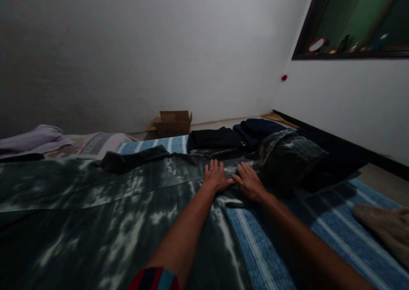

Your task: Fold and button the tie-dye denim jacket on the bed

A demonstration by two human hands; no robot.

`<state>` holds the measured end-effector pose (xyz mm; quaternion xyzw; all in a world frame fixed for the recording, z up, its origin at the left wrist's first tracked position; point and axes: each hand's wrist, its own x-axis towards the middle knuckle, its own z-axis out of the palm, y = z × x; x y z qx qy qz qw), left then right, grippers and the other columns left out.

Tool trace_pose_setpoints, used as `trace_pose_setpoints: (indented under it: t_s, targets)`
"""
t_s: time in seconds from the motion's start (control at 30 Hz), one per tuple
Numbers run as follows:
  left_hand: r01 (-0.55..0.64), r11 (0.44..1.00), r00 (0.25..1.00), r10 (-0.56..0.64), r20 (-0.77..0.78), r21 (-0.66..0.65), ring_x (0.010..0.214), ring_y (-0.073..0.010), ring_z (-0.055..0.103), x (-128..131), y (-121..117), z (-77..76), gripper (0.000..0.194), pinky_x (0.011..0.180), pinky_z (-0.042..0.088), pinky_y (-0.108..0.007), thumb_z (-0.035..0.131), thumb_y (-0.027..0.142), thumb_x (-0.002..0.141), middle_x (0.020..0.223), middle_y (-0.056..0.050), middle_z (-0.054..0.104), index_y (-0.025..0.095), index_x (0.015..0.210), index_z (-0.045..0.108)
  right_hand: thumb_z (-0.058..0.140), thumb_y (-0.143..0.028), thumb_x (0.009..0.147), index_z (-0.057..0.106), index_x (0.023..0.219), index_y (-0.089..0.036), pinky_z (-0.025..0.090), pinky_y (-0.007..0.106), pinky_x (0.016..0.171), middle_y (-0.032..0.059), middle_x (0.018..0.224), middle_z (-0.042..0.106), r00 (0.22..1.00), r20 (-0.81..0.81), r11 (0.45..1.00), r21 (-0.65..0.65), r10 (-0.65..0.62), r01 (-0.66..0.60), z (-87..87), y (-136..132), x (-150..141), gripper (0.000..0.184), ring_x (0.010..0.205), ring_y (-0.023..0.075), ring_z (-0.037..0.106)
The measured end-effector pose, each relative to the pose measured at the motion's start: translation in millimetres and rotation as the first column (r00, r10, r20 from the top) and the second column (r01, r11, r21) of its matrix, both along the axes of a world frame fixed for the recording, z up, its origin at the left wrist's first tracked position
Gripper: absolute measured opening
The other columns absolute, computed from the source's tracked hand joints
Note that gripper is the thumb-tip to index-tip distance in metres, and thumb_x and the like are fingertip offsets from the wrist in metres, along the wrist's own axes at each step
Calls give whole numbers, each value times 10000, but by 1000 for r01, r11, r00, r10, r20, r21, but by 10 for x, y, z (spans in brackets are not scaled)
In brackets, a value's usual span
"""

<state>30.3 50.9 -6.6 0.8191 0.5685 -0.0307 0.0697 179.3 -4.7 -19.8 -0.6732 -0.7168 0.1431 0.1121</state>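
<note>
A dark grey-green jacket (140, 200) with pale tie-dye streaks lies spread out, its collar (134, 158) at the far edge. My left hand (216, 177) rests flat near the shoulder, with fingers slightly apart. Just to its right, my right hand (250, 182) lies on the sleeve (229, 167), fingers stretched out and pointing up and left. The tips of the left thumb and right hand almost meet. Beyond my right hand, a bunched piece of similar streaked cloth (290, 153) sits on dark clothes; where the sleeve ends is hard to make out.
Underneath is a blue striped bedsheet (255, 247). Folded black clothes (217, 139) and navy clothes (258, 128) lie at the back. An open cardboard box (174, 123) stands by the wall. Lilac cloth (38, 139) is at the left, a brown knitted item (383, 226) at the right.
</note>
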Motion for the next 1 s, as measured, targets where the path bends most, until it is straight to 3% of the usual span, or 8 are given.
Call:
trace_pose_setpoints:
  t_s: [0.1,0.3,0.4,0.53,0.6,0.67,0.87,1.0]
  targets:
    - [5,1000,1000,-5,-14,11,1445,-339,49,-8,17,-19,923,1131,119,-504,341,702,828,1562,-213,115,73,1488,197,221,-613,940,225,1495,-82,102,422,1155,147,1565,152,994,7,994,-13,105,-105,-4,-129,-46,768,1446,252,67]
    - [-3,1000,1000,3,9,17,1443,-350,53,-12,-27,27,1047,1125,128,-505,303,823,757,1557,-224,130,68,1478,226,256,-590,944,280,1472,-50,147,433,1149,181,1552,173,995,93,999,-30,-33,36,18,-423,134,756,1440,268,109]
    - [-11,1000,1000,11,3,19,1441,-351,73,-8,-46,76,1048,1119,147,-505,304,831,753,1554,-225,153,71,1471,241,313,-554,948,345,1448,-72,194,431,1138,177,1524,274,994,108,997,69,18,-25,-29,-653,105,695,1424,274,196]
    - [19,994,1000,-19,7,107,1349,-336,340,37,-3,171,720,1061,294,-481,288,646,897,1439,-210,406,96,1326,467,498,-403,913,523,1305,-150,302,442,1063,157,1415,459,977,184,955,252,110,-155,-107,-882,-33,467,1326,295,376]
    - [52,987,999,-54,7,152,1240,-292,471,97,61,230,514,1004,380,-421,312,485,948,1322,-175,519,119,1216,554,501,-259,908,611,1140,-178,370,391,968,132,1268,574,966,229,936,297,121,-188,-91,-914,-61,270,1192,270,488]
    - [78,985,997,-79,-2,156,1174,-254,525,185,153,287,383,957,426,-359,357,357,949,1254,-146,563,140,1170,582,470,-148,899,634,1010,-196,392,338,858,98,1102,630,955,270,932,299,124,-206,-45,-909,-42,203,1040,234,543]
    - [115,988,993,-110,-48,103,1077,-257,604,497,458,393,301,891,474,-330,474,219,889,1167,-163,629,125,1126,635,459,-56,850,635,836,-195,319,342,675,87,849,612,928,356,952,307,-112,-4,24,-875,84,225,821,234,530]
    - [174,982,983,-168,-74,78,1060,-271,617,622,567,420,306,883,481,-347,490,144,857,1151,-154,647,137,1123,642,464,-61,843,637,774,-195,295,346,654,94,794,604,927,342,932,362,-153,21,11,-871,76,229,765,232,508]
